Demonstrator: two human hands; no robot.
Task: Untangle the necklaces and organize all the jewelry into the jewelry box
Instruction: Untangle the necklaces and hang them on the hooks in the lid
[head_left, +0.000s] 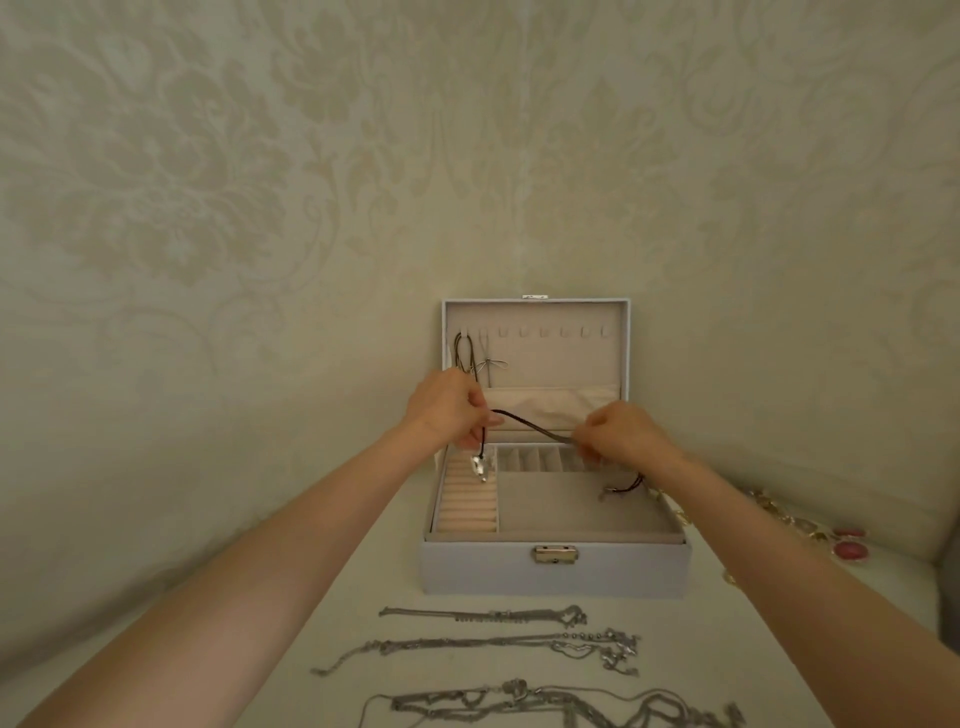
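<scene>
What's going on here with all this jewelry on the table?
A person holds a dark cord necklace over the open jewelry box. The left hand pinches it above its silver pendant, and the right hand pinches it farther along. Two cords hang inside the lid. Silver chain necklaces lie in three rows on the table in front of the box, and pink and gold pieces sit to its right, not yet put away.
</scene>
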